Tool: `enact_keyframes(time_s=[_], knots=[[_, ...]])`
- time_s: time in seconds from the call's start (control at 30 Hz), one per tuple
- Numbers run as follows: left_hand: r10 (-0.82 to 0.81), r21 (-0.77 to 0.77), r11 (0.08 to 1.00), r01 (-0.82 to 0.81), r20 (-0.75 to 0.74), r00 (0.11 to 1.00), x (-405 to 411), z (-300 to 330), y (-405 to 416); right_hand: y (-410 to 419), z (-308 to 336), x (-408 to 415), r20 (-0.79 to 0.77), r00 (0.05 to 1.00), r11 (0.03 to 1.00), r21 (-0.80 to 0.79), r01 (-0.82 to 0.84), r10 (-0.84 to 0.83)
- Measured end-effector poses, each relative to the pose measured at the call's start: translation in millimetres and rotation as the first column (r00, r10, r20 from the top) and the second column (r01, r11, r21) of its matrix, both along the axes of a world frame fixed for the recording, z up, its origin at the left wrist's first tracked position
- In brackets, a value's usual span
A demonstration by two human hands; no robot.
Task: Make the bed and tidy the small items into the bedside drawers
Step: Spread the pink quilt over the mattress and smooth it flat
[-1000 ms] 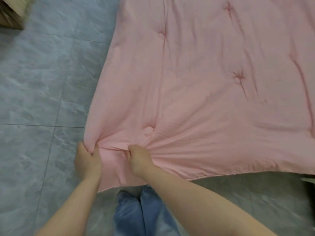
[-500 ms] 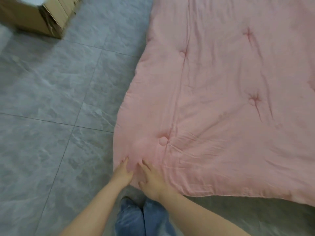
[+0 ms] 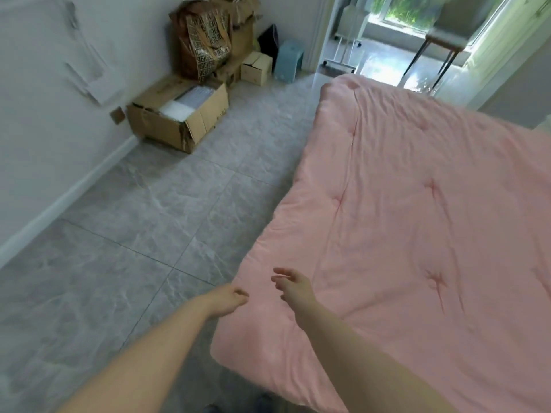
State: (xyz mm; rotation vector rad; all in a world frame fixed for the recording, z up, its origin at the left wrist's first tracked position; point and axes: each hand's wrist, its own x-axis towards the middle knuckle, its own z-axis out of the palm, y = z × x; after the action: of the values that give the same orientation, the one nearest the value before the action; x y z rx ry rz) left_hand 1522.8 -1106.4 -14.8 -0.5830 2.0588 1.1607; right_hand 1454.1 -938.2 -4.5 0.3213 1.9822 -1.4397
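Grey-tiled bedroom, head view: pink quilt (image 3: 417,219) lies spread over the bed, near corner overhanging. L hand (image 3: 231,301) loosely curled, holding nothing; R hand (image 3: 293,286) fingers relaxed, above the quilt edge. Quilt looks soft, light, floppy; best gripped at corners/hem. Boxes (image 3: 179,120) by wall.

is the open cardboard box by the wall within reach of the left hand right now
Probably not. The left hand hangs by the pink quilt, with open tiled floor between it and the box; nothing blocks the way.
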Motion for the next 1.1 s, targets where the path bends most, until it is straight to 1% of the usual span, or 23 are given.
enact_keyframes(time_s=[0.1,0.27,0.33,0.5,0.57,0.73,0.83,0.9,1.0,1.1], knots=[[0.131,0.059,0.990,-0.126,-0.076,0.989,-14.7,40.4,-16.2,-10.0,29.7,-18.8,0.013,0.997,0.994,-0.078,0.072,-0.071],[0.223,0.099,0.973,-0.209,-0.164,0.961,-31.5,72.9,-69.5,-47.7,59.1,-47.3,-0.034,0.992,0.986,-0.122,0.116,-0.121],[0.234,0.119,0.970,-0.214,-0.197,0.952,-39.1,81.1,-94.1,-70.3,64.7,-55.9,-0.040,0.988,0.981,-0.128,0.146,-0.152],[0.187,0.147,0.977,-0.156,-0.224,0.956,-53.6,94.3,-168.3,-136.4,71.4,-65.0,-0.025,0.961,0.954,-0.132,0.269,-0.274],[0.184,0.154,0.976,-0.151,-0.231,0.955,-57.5,95.9,-198.3,-159.2,71.8,-64.3,-0.008,0.956,0.952,-0.096,0.292,-0.294],[0.125,0.107,0.989,-0.105,-0.205,0.971,-74.8,97.6,-260.0,-195.5,73.5,-65.5,0.009,0.938,0.937,-0.038,0.348,-0.348],[0.134,0.097,0.988,-0.117,-0.204,0.970,-91.6,98.8,-274.1,-200.9,75.1,-70.0,-0.053,0.943,0.943,0.042,0.331,-0.329],[0.105,0.106,0.991,-0.085,-0.200,0.974,-104.5,99.1,-279.5,-204.3,76.2,-78.5,-0.096,0.940,0.938,0.085,0.335,-0.327],[0.020,0.122,0.993,0.005,-0.203,0.979,-127.5,103.1,-282.3,-207.5,75.2,-97.1,-0.103,0.927,0.925,0.088,0.370,-0.360],[-0.033,0.134,0.989,0.062,-0.213,0.977,-154.9,106.5,-281.0,-208.5,68.4,-122.1,-0.085,0.918,0.916,0.083,0.394,-0.387]])
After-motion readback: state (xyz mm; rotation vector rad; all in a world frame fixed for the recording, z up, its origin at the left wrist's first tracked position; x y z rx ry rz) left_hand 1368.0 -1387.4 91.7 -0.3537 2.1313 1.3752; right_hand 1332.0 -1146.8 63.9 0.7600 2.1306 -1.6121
